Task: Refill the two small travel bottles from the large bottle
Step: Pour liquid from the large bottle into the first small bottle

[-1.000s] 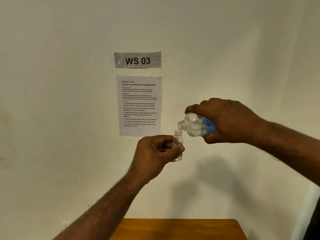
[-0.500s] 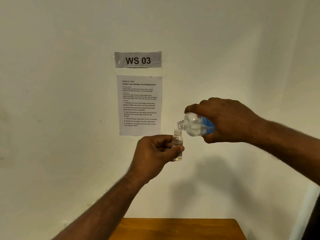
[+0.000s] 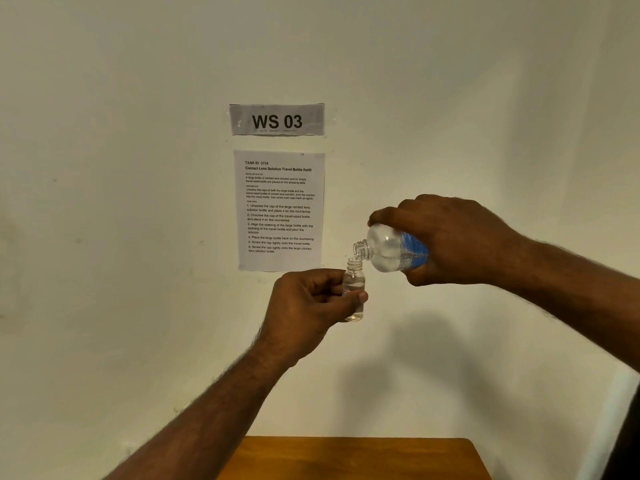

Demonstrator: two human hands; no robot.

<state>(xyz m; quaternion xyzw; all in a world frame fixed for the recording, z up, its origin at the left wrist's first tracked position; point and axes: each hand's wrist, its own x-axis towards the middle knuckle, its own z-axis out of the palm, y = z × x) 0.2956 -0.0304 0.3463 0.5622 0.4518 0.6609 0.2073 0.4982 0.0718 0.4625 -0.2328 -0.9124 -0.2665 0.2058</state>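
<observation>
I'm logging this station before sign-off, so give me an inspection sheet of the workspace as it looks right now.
Surface: brown wooden tabletop, only its far edge in view.
Job's things: large clear plastic bottle with blue label, uncapped, tilted neck-down over the small clear travel bottle, upright, uncapped, partly filled. Second travel bottle and caps not seen.
Clutter: nothing seen.
Grippers: left hand grips the small bottle; right hand grips the large bottle.
Cables: nothing seen.
Surroundings: off-white wall with grey "WS 03" sign and white printed instruction sheet below it.
</observation>
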